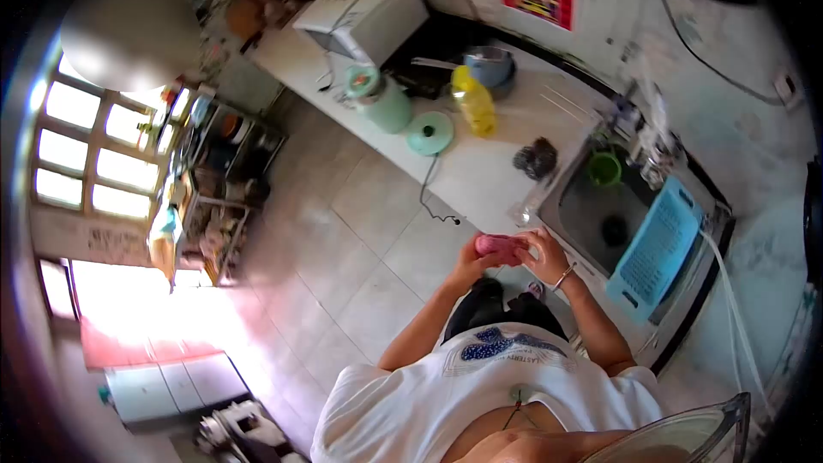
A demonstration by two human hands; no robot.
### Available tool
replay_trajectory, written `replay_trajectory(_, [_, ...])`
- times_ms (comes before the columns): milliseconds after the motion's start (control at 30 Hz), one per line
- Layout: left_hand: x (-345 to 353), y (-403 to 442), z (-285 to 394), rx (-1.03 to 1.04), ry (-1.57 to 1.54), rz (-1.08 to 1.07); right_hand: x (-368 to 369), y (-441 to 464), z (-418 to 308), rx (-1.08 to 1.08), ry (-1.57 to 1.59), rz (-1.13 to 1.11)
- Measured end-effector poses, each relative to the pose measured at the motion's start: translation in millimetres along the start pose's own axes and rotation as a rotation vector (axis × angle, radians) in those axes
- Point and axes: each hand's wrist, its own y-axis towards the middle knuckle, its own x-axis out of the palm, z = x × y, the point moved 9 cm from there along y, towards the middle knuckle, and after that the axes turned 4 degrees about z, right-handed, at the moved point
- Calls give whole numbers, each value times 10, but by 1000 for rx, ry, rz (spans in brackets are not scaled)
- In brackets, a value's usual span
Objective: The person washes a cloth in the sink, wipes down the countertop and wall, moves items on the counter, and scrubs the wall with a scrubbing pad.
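A small pink bundle [501,249], perhaps a folded cloth, is held between my two hands in front of my waist, near the counter's front edge. My left hand [467,262] wraps its fingers round the left end. On the other end, my right hand [546,257] has thumb and fingers closed, with a bracelet at the wrist. The sink [587,214] lies just beyond my right hand. Inside it stands a green cup [604,169], and a blue plastic basket [658,249] rests across its right side.
On the counter [489,180] stand a yellow bottle [474,103], a pale green flask [379,100], a round green lid [430,133], a blue-grey pot [491,69] and a dark bundle [536,159]. A microwave [364,17] sits further left. Shelves [219,197] line the window side.
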Motion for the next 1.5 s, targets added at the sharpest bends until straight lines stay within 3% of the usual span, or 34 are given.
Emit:
replay_trajectory(33, [-258,-111,8,6,-44,67,28,79,-171,-150,-101,104])
replay_trajectory(100, [-797,-484,107,-51,-407,114,273,298,-245,-63,53,60])
replay_trajectory(133, [-1050,-639,205,88,-545,178,412,406,-366,-96,45,28])
replay_trajectory(167, [-1415,-800,102,60,-626,432,578,517,-567,-211,-62,-8])
replay_trajectory(233, [-2434,-1013,-185,369,332,628,948,723,-1042,-350,-159,-82])
replay_trajectory(267, [-2532,-1356,86,224,722,791,1129,825,-1427,-385,-5,-138])
replay_trajectory(300, [-2817,-1554,-5,214,705,827,1307,931,-1847,-410,158,-189])
replay_trajectory(367, [-3424,-1831,-412,196,141,911,1852,1051,-2405,-92,658,-578])
replay_trajectory(400, [-3378,-2178,-54,202,-72,969,1949,1060,-2963,-240,711,-614])
replay_trajectory(567, [-4269,-3055,-400,240,-67,1194,2167,784,-5096,-779,1036,-903])
replay_trajectory(633, [-4458,-3225,-516,196,-162,1111,2405,651,-5549,-805,1106,-1030])
replay_trajectory(700, [-4639,-3491,-695,82,-48,1235,2644,626,-5838,-854,1156,-1126])
replay_trajectory(833, [-4806,-3707,-850,147,-167,1309,3096,705,-6226,-914,1243,-1294])
replay_trajectory(1033, [-5328,-3746,-508,366,-541,1319,3675,1239,-6455,-1010,1376,-1436])
replay_trajectory(1100, [-5582,-3768,-255,558,-899,1251,4040,1632,-6335,-963,1387,-1433])
replay_trajectory(1133, [-5708,-3733,-106,593,-1016,1185,4336,1889,-6181,-831,1325,-1405])
replay_trajectory(1167, [-5886,-3747,-27,605,-1002,1195,4730,2180,-5866,-567,1198,-1364])
replay_trajectory(1233, [-6314,-3712,185,296,-307,1248,5461,2800,-4938,-317,629,-1071])
replay_trajectory(1300, [-6865,-3629,-10,122,9,1301,5710,3343,-3971,-418,144,-741])
replay_trajectory(1333, [-6990,-3631,163,189,72,1305,5770,3482,-3582,-401,97,-746])
replay_trajectory(1367, [-7149,-3538,385,266,133,1287,5779,3662,-3307,-375,38,-733])
replay_trajectory(1400, [-7204,-3423,690,338,-68,1187,5750,3833,-3205,-354,16,-686])
replay_trajectory(1433, [-7207,-3309,1027,382,-269,1068,5788,3900,-2999,-94,111,-773])
replay_trajectory(1467, [-7302,-3153,1173,370,-265,998,5830,3902,-2823,169,222,-839])
replay_trajectory(1500, [-7479,-3084,1228,355,-338,1065,5894,4009,-2863,133,190,-846])
